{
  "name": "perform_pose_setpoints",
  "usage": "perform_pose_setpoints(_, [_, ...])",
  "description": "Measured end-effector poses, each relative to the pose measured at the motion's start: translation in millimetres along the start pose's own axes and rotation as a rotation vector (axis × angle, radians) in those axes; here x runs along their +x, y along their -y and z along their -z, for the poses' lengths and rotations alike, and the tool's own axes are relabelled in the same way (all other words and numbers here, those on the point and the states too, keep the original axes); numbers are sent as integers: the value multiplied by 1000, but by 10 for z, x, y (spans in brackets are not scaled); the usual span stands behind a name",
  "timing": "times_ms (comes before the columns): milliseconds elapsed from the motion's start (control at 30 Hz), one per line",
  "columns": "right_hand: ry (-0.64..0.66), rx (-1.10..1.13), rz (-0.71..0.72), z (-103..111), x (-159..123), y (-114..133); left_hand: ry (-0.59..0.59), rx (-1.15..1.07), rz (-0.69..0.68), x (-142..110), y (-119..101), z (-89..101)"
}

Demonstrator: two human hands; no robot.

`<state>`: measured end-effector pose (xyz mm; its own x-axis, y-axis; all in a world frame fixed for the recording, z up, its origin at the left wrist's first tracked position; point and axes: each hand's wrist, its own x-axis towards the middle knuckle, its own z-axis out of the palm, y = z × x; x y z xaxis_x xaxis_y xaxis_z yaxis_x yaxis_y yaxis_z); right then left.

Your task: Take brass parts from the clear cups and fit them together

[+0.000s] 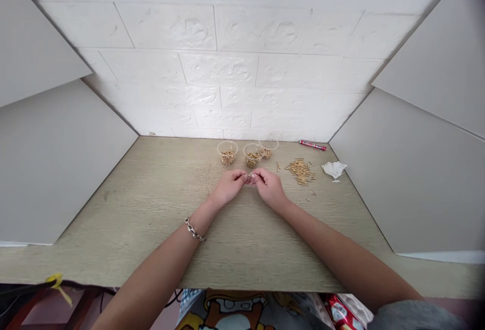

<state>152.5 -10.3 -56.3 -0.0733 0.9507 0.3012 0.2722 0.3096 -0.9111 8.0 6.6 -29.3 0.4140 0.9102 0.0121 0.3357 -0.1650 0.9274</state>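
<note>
My left hand [230, 184] and my right hand [268, 186] meet fingertip to fingertip over the middle of the table. Both pinch a tiny metallic piece [249, 176], too small and too covered by the fingers to name. Just beyond them stand a clear plastic cup [227, 147] of small gold pieces and another clear cup [253, 149] of gold pieces. Behind the second, a third clear cup [269, 145] holds a few more. To the right of my right hand lies a loose pile of thin gold metal pins [301, 171], with a couple of pins [278, 166] apart from it.
A crumpled white tissue [334, 169] lies right of the pile, and a red wrapped stick [312, 145] lies near the wall. Tiny crumbs [212, 172] are scattered left of the cups. Grey panels [76, 168] flank the wooden table [151, 208]; a white brick-patterned wall [235, 67] closes the back.
</note>
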Motion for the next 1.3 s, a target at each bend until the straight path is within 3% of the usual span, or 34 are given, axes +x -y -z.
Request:
perform_pose_setpoints(233, [-2,33,-56,-31,11,-8,-54,307,-82,-28,-52,-9])
perform_pose_setpoints(400, [-15,-77,-25,-29,8,-4,-104,463,-202,-39,-34,-20])
perform_pose_setpoints(567, [-4,-109,-4,-21,4,5,-97,519,-289,-37,-2,1])
perform_pose_setpoints(767, [33,59,-76,-27,15,-11,-73,540,-326,-25,14,36])
perform_pose_setpoints(900, [45,38,-42,-5,15,13,-61,478,-311,-31,-7,46])
perform_pose_setpoints(1033, [36,-59,37,17,15,34,-67,360,-204,-35,-35,37])
perform_pose_setpoints(1300, [22,-238,159,54,26,70,-27,-124,-14,8,56,-44])
